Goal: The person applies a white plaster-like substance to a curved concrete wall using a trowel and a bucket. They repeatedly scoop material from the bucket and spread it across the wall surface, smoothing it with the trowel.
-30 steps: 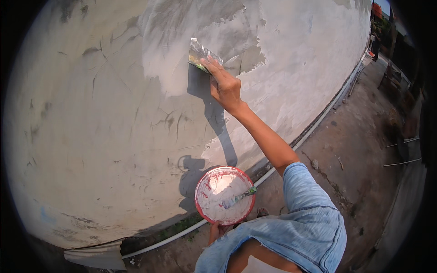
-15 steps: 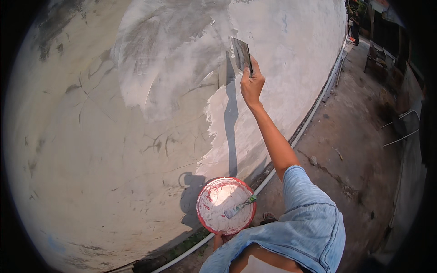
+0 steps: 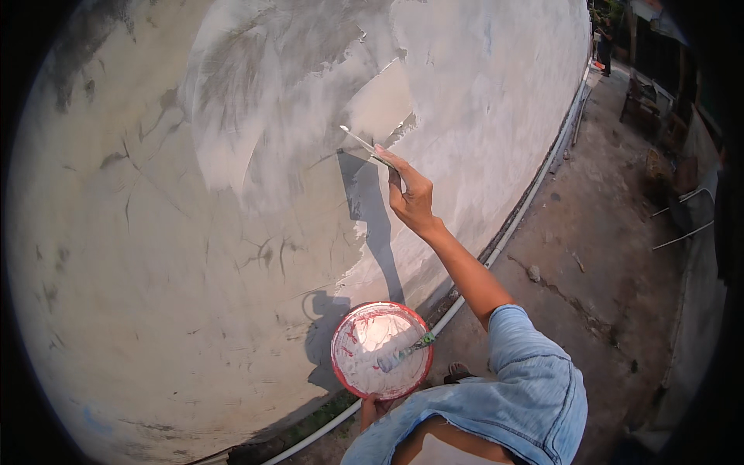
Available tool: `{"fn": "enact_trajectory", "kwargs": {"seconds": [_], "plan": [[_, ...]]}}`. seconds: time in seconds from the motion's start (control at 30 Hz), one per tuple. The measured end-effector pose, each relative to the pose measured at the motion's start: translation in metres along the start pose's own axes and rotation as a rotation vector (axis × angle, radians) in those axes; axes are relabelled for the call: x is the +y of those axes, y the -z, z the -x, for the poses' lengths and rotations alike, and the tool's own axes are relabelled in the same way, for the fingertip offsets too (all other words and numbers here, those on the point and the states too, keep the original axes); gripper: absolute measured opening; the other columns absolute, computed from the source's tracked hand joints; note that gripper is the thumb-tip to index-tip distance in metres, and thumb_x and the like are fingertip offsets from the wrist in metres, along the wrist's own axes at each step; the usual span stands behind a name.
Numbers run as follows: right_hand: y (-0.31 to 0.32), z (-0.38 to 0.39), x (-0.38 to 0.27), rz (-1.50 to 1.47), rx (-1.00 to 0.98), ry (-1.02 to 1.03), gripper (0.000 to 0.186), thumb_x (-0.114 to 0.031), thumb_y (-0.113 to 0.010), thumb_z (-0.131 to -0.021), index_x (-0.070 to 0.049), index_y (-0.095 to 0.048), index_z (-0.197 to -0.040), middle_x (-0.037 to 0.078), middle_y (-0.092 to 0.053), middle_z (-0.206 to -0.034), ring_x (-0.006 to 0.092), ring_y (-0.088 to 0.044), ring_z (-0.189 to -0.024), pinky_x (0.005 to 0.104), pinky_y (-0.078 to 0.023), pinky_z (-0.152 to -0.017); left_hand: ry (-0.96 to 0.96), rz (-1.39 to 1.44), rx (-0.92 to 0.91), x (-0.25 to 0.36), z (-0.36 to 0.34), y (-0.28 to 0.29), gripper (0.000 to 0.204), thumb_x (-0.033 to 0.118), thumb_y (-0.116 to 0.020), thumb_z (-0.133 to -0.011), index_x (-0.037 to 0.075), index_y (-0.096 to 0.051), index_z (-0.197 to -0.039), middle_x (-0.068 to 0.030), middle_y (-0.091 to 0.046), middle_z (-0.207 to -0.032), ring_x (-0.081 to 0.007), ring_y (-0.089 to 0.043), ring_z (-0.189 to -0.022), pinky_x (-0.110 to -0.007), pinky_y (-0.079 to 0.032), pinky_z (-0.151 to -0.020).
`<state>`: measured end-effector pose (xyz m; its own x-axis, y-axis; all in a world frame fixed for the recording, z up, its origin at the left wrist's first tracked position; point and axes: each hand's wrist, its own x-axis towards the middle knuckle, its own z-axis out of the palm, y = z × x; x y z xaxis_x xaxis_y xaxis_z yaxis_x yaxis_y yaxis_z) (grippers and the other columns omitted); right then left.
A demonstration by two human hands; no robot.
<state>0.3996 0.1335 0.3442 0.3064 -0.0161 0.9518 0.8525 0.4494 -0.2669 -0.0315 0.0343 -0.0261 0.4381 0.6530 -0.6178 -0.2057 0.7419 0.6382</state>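
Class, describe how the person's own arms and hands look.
The right hand and forearm are bare, ungloved. Above is a short, light-blue sleeve with a darker seam. The left hand, partly hidden, also looks bare.

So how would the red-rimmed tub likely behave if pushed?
The tub may tip readily: the left hand shows only at its near edge. It is probably stiff, as its round rim has an even shape. The scraper lying inside, handle over the rim, might slide.
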Motion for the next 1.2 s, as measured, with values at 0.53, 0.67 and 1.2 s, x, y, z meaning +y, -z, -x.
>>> {"fn": "enact_trajectory", "kwargs": {"seconds": [0.53,0.67,1.2], "plan": [[-0.047,0.027,-0.04,0.131,-0.138,-0.018,0.063,0.014,-0.054,-0.07,-0.012,-0.062,-0.127,0.012,-0.062,-0.128,0.0295,-0.063,-0.114,0.0322,-0.056,-0.085,0.101,0.118,-0.098,0.019,0.012,-0.015,0.056,0.001,-0.048,-0.082,-0.007,-0.038,-0.136,-0.0247,-0.055,-0.128,-0.0349,-0.062,-0.11,-0.044,-0.055,-0.096],[-0.028,0.041,-0.058,-0.032,-0.267,0.051,0.06,0.014,-0.054,-0.073,-0.013,-0.063,-0.126,0.013,-0.065,-0.123,0.0296,-0.063,-0.113,0.0353,-0.053,-0.094,0.051,0.059,-0.124,0.018,0.013,-0.01,0.055,0.001,-0.048,-0.083,-0.007,-0.038,-0.136,-0.0237,-0.056,-0.128,-0.0342,-0.063,-0.111,-0.044,-0.054,-0.097],[-0.061,0.031,-0.007,0.21,0.114,-0.236,0.062,0.007,-0.058,-0.075,-0.014,-0.058,-0.133,0.021,-0.057,-0.132,0.0294,-0.068,-0.103,0.0327,-0.055,-0.075,0.068,-0.017,0.063,0.015,0.027,-0.027,0.046,0.02,-0.059,-0.075,-0.005,-0.057,-0.114,-0.0223,-0.068,-0.1,-0.0333,-0.068,-0.085,-0.041,-0.057,-0.08]]}}
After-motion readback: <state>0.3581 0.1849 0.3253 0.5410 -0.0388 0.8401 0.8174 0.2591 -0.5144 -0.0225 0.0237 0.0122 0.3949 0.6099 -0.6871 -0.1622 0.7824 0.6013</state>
